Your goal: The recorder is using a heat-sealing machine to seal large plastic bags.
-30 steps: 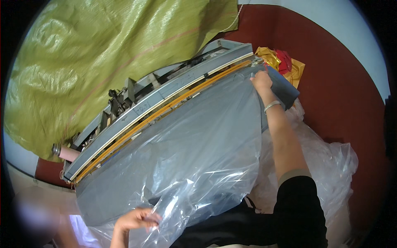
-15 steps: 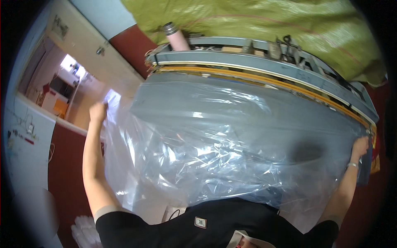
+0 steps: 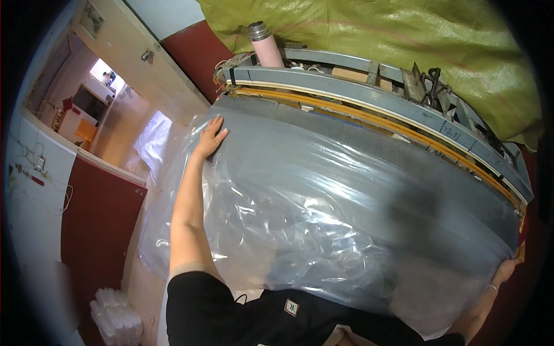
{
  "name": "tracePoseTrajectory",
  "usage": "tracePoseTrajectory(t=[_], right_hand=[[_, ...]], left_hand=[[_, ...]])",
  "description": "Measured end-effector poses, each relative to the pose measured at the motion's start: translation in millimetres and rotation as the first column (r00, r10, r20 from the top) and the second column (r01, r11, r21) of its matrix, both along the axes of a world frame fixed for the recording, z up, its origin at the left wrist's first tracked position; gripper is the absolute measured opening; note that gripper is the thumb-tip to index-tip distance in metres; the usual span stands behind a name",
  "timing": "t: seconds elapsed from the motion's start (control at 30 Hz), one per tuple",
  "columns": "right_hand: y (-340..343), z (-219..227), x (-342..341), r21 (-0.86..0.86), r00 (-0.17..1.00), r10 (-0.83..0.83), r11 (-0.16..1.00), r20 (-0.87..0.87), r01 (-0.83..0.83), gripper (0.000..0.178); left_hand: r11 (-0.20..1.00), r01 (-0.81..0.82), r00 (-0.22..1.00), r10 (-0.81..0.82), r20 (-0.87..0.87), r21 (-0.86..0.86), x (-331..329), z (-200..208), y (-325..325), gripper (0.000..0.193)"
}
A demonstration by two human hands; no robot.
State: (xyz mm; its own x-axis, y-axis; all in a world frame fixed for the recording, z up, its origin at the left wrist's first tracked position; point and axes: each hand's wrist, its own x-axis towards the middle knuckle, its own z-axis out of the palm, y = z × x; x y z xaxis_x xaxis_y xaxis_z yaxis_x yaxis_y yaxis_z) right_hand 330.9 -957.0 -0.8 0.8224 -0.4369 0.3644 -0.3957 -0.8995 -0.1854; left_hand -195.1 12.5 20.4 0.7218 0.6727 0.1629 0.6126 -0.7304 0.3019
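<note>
A large sheet of transparent plastic film (image 3: 323, 225) lies over the grey worktop of a long machine (image 3: 369, 127). It is smooth and taut toward the machine's bar and crumpled nearer my body. My left hand (image 3: 212, 137) rests flat on the film near the worktop's left end, fingers stretched out and somewhat apart. At the right end, my right hand (image 3: 506, 271) is closed on the film's edge, beside the worktop's corner; its fingertips are partly hidden. On the left, the film hangs past the worktop's side.
A long grey metal bar (image 3: 346, 86) with orange strips (image 3: 369, 115) runs along the far side. Behind it stand a pink flask (image 3: 267, 49) and dark metal clamps (image 3: 433, 83). A yellow-green woven tarp (image 3: 375, 29) hangs beyond. An open door (image 3: 144, 69) and bundled plastic (image 3: 115, 317) are at left.
My left hand has let go of the raised film edge, moved right and flattened onto the film. My right hand has moved down toward me. The film now lies smoother by the bar.
</note>
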Motion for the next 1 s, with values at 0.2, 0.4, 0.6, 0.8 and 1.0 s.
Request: tracePoseTrajectory(t=[0.2, 0.4, 0.6, 0.8, 1.0], right_hand=[[19.9, 13.2, -14.2, -0.053, 1.0, -0.005, 0.999, 0.013, 0.006, 0.041], [-13.1, -3.9, 0.8, -0.023, 0.998, 0.042, 0.999, 0.036, -0.041, 0.041], [-76.0, -24.6, 7.1, 0.123, 0.963, 0.114, 0.981, 0.246, -0.147, 0.043], [-101.8, -20.0, -16.4, 0.555, 0.854, 0.148, 0.702, 0.499, -0.445, 0.034], [-118.8, -35.0, -9.9, 0.573, 0.814, 0.185, 0.625, 0.55, -0.529, 0.025]], left_hand=[[0.983, 0.157, 0.955, -0.175, 0.24, 0.094, 52.6, 12.1, -73.0, 0.04], [0.944, 0.276, 0.929, -0.31, 0.201, 0.18, 82.5, 0.7, -139.0, 0.038], [0.955, 0.215, 0.909, -0.272, 0.315, 0.204, 110.3, 8.1, -118.0, 0.027], [0.933, 0.002, 0.917, -0.146, 0.371, 0.361, 120.8, 14.9, -126.2, 0.051], [0.95, 0.016, 0.994, -0.05, 0.101, 0.312, 111.6, 20.4, -120.1, 0.023]])
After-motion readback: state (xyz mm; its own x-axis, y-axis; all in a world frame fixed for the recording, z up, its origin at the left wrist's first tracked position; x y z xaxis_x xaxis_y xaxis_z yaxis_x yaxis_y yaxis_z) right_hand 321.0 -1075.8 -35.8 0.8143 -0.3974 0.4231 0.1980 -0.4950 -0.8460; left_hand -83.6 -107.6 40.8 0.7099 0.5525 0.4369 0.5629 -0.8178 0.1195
